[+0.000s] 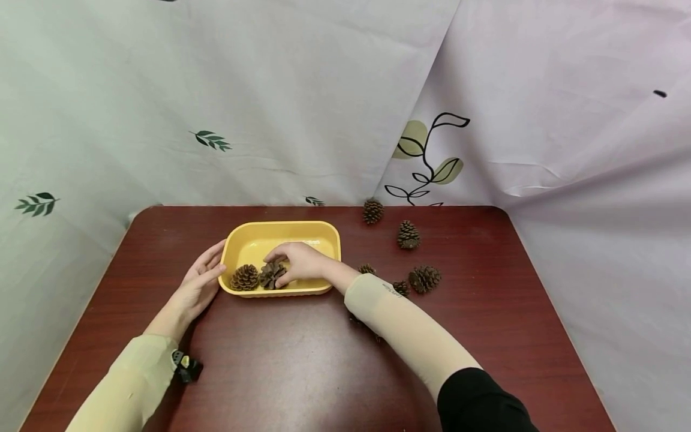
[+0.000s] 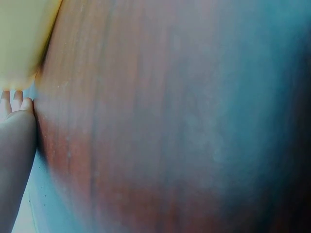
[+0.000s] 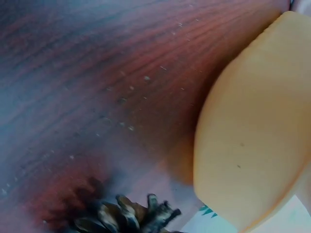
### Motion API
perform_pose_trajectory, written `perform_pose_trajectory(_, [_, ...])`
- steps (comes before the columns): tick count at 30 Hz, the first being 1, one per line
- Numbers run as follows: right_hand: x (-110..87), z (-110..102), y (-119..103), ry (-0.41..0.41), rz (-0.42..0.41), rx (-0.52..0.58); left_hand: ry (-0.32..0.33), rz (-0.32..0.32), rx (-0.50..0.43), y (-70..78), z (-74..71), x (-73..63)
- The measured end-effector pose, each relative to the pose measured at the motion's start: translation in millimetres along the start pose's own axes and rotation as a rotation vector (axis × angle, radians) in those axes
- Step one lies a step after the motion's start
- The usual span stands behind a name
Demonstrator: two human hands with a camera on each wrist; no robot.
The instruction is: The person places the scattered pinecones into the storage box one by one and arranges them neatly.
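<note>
- Pale sleeve (image 1: 121, 384), lower left of the frame, slanting up towards the middle; a relaxed arm here should make for a gentler touch.
- Left hand (image 1: 201, 283), left of centre: fingers stretched out, thumb apart from them, touching the left end of the yellow tray (image 1: 281, 224). Light, even pressure should be enough to steady it.
- That tray lies in the middle of the frame, flat on the dark red surface (image 1: 270, 354); steadied at one end only, it could swivel if bumped.
- Resting cone (image 1: 245, 278), in the tray's lower left corner.
- Held cone (image 1: 272, 275), just right of it, inside the tray near the lower wall; their scales might snag, so part them cleanly.
- Right hand (image 1: 303, 262), centre: fingers and thumb curled around the held cone. A soft hold suits brittle scales, with the wrist clear of the rim.
- Right sleeve (image 1: 415, 336), lower right of centre, partly hiding the loose cones (image 1: 424, 279); a raised elbow would avoid sweeping them about.
</note>
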State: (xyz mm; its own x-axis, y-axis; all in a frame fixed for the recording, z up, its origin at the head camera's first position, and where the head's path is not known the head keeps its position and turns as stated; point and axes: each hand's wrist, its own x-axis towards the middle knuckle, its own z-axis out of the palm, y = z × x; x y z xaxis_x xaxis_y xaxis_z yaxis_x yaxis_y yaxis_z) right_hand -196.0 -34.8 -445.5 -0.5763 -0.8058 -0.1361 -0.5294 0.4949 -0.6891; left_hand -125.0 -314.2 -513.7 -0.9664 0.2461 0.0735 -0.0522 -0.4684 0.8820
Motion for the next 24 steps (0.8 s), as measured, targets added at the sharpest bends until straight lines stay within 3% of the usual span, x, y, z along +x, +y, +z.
perform_pose_trajectory(12, [-20.5,-38.5,-9.5,0.064,-0.039,0.085,-0.005,0.007,0.020,-0.5,-1.2,-1.5])
perform_pose_trajectory(24, [-74.6,-81.6,8.0,0.208,-0.063,0.128,-0.012,0.009,0.004,-0.6,-0.1,-0.5])
